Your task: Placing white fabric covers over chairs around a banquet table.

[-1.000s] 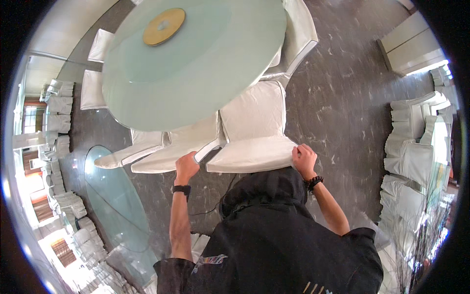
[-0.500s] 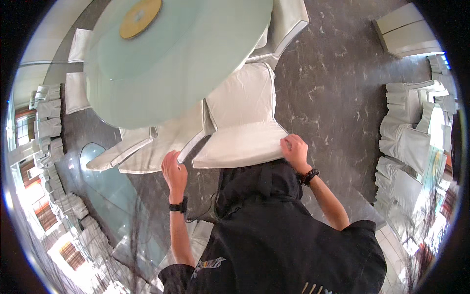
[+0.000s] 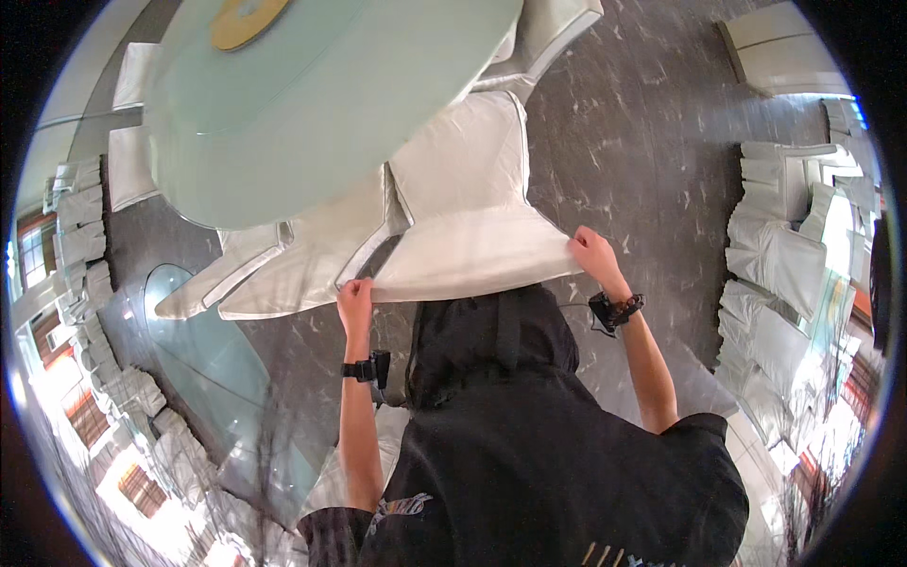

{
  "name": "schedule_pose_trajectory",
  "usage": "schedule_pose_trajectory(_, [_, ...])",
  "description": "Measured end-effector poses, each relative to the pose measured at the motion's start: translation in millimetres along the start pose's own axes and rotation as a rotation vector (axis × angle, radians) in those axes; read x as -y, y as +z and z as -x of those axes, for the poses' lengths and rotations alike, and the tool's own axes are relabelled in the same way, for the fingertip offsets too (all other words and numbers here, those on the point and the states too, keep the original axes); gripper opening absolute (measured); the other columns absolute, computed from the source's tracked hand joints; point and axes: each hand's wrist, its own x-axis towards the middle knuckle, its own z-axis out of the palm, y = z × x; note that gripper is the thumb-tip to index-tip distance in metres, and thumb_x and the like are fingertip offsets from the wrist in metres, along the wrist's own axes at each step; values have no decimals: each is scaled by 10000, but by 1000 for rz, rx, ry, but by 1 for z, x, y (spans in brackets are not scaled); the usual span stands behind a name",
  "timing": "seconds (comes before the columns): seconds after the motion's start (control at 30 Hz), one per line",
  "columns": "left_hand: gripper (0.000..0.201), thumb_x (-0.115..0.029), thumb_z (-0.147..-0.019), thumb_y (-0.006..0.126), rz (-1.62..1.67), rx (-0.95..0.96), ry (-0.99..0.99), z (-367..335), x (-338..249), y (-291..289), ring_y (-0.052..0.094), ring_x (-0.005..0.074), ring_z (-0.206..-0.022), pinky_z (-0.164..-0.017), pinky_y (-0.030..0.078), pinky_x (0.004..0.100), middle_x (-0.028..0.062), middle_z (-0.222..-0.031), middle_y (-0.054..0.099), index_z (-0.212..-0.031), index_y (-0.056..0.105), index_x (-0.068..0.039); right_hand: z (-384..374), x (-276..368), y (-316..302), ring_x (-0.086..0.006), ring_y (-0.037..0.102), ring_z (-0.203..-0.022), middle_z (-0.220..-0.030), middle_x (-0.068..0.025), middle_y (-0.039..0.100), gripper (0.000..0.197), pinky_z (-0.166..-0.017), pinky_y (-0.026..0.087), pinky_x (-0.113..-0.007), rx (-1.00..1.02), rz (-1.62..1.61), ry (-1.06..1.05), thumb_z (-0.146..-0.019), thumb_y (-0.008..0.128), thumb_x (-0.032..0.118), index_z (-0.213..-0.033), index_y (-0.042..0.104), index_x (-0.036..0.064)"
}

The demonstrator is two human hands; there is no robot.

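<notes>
Both hands are clamped on the top edge of a white upholstered chair (image 3: 472, 217): left hand (image 3: 355, 300) pinches the back's left corner, right hand (image 3: 593, 255) grips the right corner, so they sit well apart with the whole backrest between them. The chair is tucked against the round frosted-glass bench (image 3: 312, 94), its seat partly under the glass rim.

Nothing here really works as a container. The only thing on the bench is a flat yellow disc (image 3: 248, 13) near its far edge.

A second white chair (image 3: 293, 260) sits just left of the held one, touching or nearly touching it at the backs, can't tell which. Another white chair (image 3: 548, 28) is on the far side of the held one, also against the bench. A smaller oval glass table (image 3: 203, 354) stands on the dark marbled floor (image 3: 642, 142) left of the held chair. Rows of more white chairs (image 3: 784, 255) line up to its right.
</notes>
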Motion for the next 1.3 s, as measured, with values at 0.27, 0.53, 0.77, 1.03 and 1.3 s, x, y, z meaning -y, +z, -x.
schedule_pose_trajectory(0.27, [278, -262, -879, 627, -286, -73, 179, -5, -6, 9, 615, 157, -687, -642, 471, 325, 76, -758, 667, -916, 697, 4, -24, -27, -4, -337, 635, -798, -841, -190, 648, 255, -710, 482, -427, 36, -30, -50, -869, 584, 258, -860, 572, 3])
schedule_pose_trajectory(0.53, [366, -307, -888, 641, 601, 227, -361, -14, 15, 12, 632, 165, -935, -751, 479, 312, 58, -1036, 669, -1177, 643, -81, -25, -6, -10, -197, 629, -952, -1121, -78, 646, 458, -736, 526, -360, 363, -357, 260, -898, 631, 318, -1257, 545, 48])
schedule_pose_trajectory(0.77, [428, -297, -856, 706, 96, 388, 579, -24, 31, 30, 627, 174, -1006, -849, 516, 369, 65, -1124, 660, -1228, 627, -102, -70, -25, 5, -144, 589, -1083, -1256, -45, 609, 569, -851, 496, -320, 684, -339, 431, -942, 592, 393, -1410, 460, 97])
schedule_pose_trajectory(1.03, [346, -45, -927, 567, 333, 753, 222, -81, 32, 77, 571, 171, -1143, -984, 469, 313, 74, -1245, 594, -1268, 584, -98, -139, -71, 76, -113, 617, -960, -1116, -1, 629, 462, -724, 524, -298, 909, -305, 570, -982, 499, 466, -1249, 553, 93])
schedule_pose_trajectory(1.3, [332, -359, -866, 650, 347, 714, -696, -177, 47, 166, 628, 143, -871, -748, 498, 277, 49, -937, 674, -1015, 671, -63, -223, -125, 154, -131, 601, -802, -958, -21, 631, 468, -722, 532, -296, 905, -99, 600, -1018, 440, 434, -1085, 609, 2])
